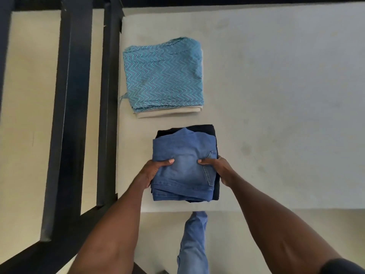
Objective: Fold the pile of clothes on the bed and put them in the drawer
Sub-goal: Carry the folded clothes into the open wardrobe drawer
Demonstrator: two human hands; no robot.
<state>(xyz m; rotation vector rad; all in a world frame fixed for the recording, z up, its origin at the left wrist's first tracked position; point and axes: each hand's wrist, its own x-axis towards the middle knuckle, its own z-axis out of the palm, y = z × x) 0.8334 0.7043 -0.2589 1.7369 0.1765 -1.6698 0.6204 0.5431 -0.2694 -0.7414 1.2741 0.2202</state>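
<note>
Folded blue jeans (184, 153) lie on top of a folded dark garment (215, 186) near the front edge of the pale bed (276, 95). My left hand (153, 172) grips the left side of this stack, thumb on top of the denim. My right hand (219, 169) grips its right side the same way. Farther back on the bed lies a second stack: a folded turquoise zigzag-patterned cloth (164, 76) over a folded beige piece (169, 113). No drawer is in view.
A black metal bed frame (67, 115) with upright bars runs along the left, over a cream floor (25, 95). My leg in light blue jeans (193, 244) stands below the bed's front edge. The bed surface stretches away to the right.
</note>
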